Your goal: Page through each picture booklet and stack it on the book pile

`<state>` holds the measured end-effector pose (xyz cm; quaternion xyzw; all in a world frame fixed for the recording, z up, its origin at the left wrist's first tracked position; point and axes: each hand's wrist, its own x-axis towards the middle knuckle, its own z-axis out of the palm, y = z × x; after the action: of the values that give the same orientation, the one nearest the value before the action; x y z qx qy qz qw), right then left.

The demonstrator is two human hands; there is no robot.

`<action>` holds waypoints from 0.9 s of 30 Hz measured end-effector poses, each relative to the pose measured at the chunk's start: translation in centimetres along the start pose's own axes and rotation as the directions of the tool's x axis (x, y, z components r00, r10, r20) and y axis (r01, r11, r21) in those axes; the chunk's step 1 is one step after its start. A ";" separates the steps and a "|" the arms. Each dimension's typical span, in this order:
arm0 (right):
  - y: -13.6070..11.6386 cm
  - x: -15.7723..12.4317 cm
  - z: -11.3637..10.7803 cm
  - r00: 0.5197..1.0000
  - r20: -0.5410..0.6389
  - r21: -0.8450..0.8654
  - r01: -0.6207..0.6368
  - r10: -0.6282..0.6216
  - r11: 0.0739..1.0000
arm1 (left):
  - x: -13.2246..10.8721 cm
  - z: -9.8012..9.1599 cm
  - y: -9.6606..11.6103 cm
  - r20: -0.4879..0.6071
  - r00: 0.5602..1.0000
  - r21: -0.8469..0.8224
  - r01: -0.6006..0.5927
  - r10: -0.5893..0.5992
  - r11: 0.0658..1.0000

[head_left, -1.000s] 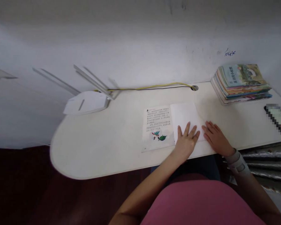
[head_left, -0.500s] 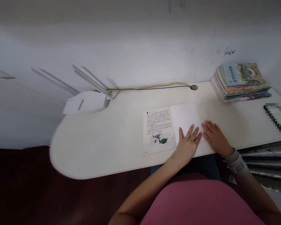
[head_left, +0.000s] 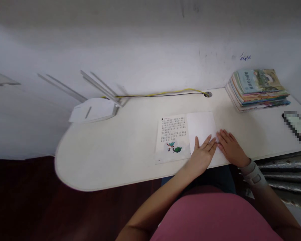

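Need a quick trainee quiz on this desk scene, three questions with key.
1. Which hand wears the grey wrist brace?
2. True or false: the fingers of the left hand rest on the blank white page.
3. What coloured picture is printed below the text on the printed page?

Key: 1. The right hand. 2. True. 3. A green leaf with a small bird-like figure.
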<state>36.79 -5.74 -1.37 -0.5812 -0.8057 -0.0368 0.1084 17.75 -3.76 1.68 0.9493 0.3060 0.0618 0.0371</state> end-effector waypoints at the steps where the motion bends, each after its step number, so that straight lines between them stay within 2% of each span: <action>1: 0.0 0.0 0.0 1.000 0.001 -0.005 0.002 -0.002 1.000 | 0.0 0.0 0.0 0.000 1.000 -0.013 0.002 -0.002 1.000; 5: 0.2 -0.2 -0.1 1.000 -0.013 -0.002 0.000 0.000 1.000 | -0.8 -0.8 -1.4 -0.034 0.999 -0.126 -0.020 0.016 0.992; 6: 0.1 -0.2 -0.2 1.000 -0.025 -0.008 -0.011 0.011 1.000 | -1.3 -1.1 -2.3 -0.058 0.998 -0.150 0.001 -0.010 0.989; 8: -0.4 -0.2 -0.6 0.998 -0.058 -0.029 -0.040 0.038 0.999 | -2.8 -1.6 -4.6 -0.125 0.977 -0.173 0.151 -0.174 0.973; 9: -1.0 -0.1 -0.9 0.996 -0.075 -0.038 -0.046 0.043 0.998 | -3.7 -1.7 -5.9 -0.162 0.939 -0.179 0.276 -0.305 0.944; 10: -1.7 0.0 -1.3 0.996 -0.087 -0.040 -0.039 0.036 0.998 | -4.7 -1.7 -7.1 -0.188 0.879 -0.194 0.404 -0.438 0.894; 12: -3.5 0.4 -2.0 0.995 -0.092 -0.026 0.023 -0.026 0.999 | -6.7 -1.5 -9.2 -0.194 0.770 -0.245 0.562 -0.608 0.790; 13: -4.4 0.7 -2.3 0.994 -0.087 -0.013 0.068 -0.069 0.998 | -7.6 -1.4 -10.0 -0.189 0.739 -0.277 0.592 -0.647 0.757; 16: -6.6 1.4 -2.4 0.989 -0.058 0.016 0.141 -0.139 0.990 | -9.7 -0.9 -10.9 -0.207 0.705 -0.380 0.581 -0.678 0.720; 20: -7.0 1.7 -1.1 0.996 -0.013 0.019 0.085 -0.085 0.996 | -10.9 -0.7 -10.8 -0.213 0.624 -0.531 0.572 -0.752 0.625; 21: -6.8 1.6 -0.8 0.997 -0.007 0.020 0.079 -0.079 0.997 | -11.1 -0.7 -10.8 -0.203 0.616 -0.552 0.570 -0.761 0.608; 23: -6.7 1.5 -0.5 0.997 -0.001 0.018 0.075 -0.075 0.997 | -11.2 -0.7 -10.9 -0.192 0.628 -0.537 0.576 -0.754 0.616; 27: -6.9 1.4 -0.6 0.999 0.006 0.007 0.050 -0.050 0.999 | -11.2 -0.5 -11.1 -0.194 0.672 -0.368 0.626 -0.715 0.688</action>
<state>29.98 -6.81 0.01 -0.5604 -0.8206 -0.0348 0.1068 2.30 -1.29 -0.11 0.7295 0.6263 0.2387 0.1362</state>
